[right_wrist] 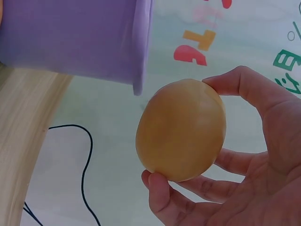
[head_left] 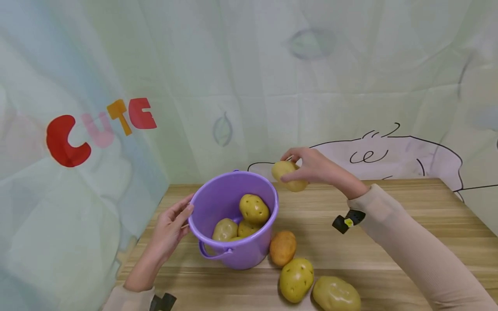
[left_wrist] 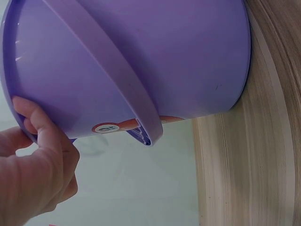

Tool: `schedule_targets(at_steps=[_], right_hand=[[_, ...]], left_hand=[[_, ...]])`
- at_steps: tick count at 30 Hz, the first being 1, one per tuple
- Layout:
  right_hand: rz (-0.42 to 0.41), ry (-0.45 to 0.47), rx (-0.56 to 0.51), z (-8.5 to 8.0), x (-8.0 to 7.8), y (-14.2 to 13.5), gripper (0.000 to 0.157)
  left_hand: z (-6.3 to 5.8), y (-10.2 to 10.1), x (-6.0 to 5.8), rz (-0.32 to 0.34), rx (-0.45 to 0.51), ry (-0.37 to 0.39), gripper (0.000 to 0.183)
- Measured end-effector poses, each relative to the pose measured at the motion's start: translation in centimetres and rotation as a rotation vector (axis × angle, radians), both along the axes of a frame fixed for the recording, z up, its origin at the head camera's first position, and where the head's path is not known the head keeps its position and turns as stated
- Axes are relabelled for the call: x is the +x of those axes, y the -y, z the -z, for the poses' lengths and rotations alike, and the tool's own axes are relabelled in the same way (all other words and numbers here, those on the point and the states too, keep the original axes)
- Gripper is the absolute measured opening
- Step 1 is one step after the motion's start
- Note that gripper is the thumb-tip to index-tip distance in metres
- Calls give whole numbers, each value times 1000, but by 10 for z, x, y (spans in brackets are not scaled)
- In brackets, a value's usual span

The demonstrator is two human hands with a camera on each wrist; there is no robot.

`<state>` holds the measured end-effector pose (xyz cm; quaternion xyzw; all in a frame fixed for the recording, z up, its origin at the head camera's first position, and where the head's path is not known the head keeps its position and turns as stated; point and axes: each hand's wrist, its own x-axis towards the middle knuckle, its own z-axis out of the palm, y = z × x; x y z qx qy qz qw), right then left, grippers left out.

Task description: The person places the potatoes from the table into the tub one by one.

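A purple bucket (head_left: pixel 249 252) stands on the wooden table, its mouth facing me, with several potatoes (head_left: pixel 254 209) inside. My left hand (head_left: pixel 169 228) holds the bucket's rim at the left; in the left wrist view the fingers (left_wrist: pixel 35 113) curl over that rim and the bucket's handle (left_wrist: pixel 117 77) hangs down the side. Up in the air, just right of the rim, my right hand (head_left: pixel 311 166) pinches a yellow potato (right_wrist: pixel 183 129) between thumb and fingers. The potato is apart from the bucket.
Beside the bucket's right side lies a brownish-orange potato (head_left: pixel 282 248). Nearer to me are a yellow dimpled potato (head_left: pixel 296 280) and a paler potato (head_left: pixel 336 294) on the table (head_left: pixel 389 242). A printed curtain (head_left: pixel 249 86) hangs behind and to the left.
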<state>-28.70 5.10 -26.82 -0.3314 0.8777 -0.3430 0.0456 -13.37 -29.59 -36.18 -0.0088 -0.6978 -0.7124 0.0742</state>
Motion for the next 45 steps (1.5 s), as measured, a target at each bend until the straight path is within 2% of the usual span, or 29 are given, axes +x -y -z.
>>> schedule_targets(at_steps=[5,16,21,34,40,45], right_hand=[[-5,-40,10,-5,2,6,51],[-62,-23,-8,-11,10,25,53],[-108,-23,-13,-10,16,35,54],[-167,-28,32,-7,29,57,56],[-185,-19,37,-2,34,66,57],[-206,-48,39,4,39,73,55]], left_hand=[[0,-1,-1,8,-4,0,52],[0,-1,-3,18,-2,-11,51],[0,-1,-3,17,-5,-15,51],[2,-1,-3,19,0,-22,51],[2,-1,-2,5,10,-15,51],[2,1,-2,1,12,-12,51]])
